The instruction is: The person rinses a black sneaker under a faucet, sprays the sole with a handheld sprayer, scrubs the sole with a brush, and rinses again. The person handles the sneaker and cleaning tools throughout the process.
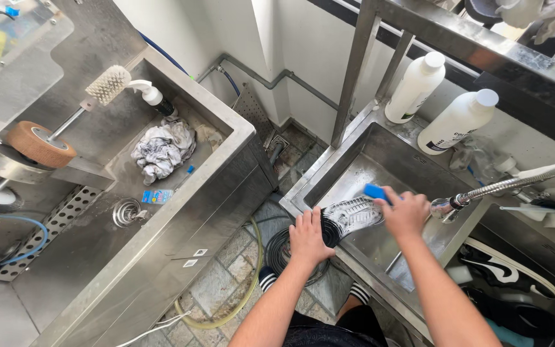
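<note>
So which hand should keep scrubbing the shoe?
Probably the right hand: it grips the blue brush on the shoe sole. The left hand seems to steady the shoe at the sink edge.

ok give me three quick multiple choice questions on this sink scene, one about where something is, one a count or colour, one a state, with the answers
1. Where does the crumpled grey-white cloth lie?
A. in the left-side steel basin
B. on the stone floor
C. on the shelf above the bottles

2. How many white plastic bottles stand behind the right-side sink?
A. one
B. two
C. four

3. What is the right hand doing?
A. hanging free
B. gripping a blue brush
C. resting flat on the faucet

Answers:
1 A, the cloth sits on the basin floor under the white bristle brush.
2 B, two capped bottles stand side by side at the sink's back edge.
3 B, its fingers close on the blue brush over the shoe sole, while the left hand presses the sole's near end.
</note>
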